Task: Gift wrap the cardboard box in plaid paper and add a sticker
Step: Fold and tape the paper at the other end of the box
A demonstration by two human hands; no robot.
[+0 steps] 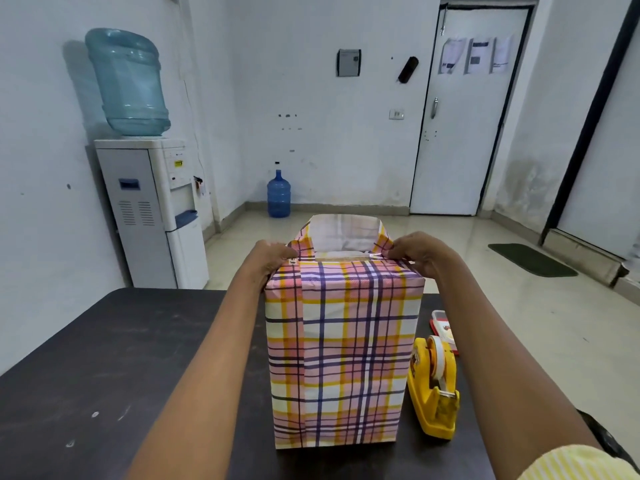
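Sheathed in glossy plaid paper (346,358), the cardboard box (341,259) stands upright on a dark table (138,358), far flap raised. The left hand (272,254) and right hand (415,251) each pinch a top corner fold; a yellow tape dispenser (433,386) sits beside.

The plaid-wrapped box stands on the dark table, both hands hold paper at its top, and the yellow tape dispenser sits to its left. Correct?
Not quite: the head view shows the yellow tape dispenser right of the wrapped box, not left. The dark table, and left hand and right hand holding the plaid paper on top, are correct.
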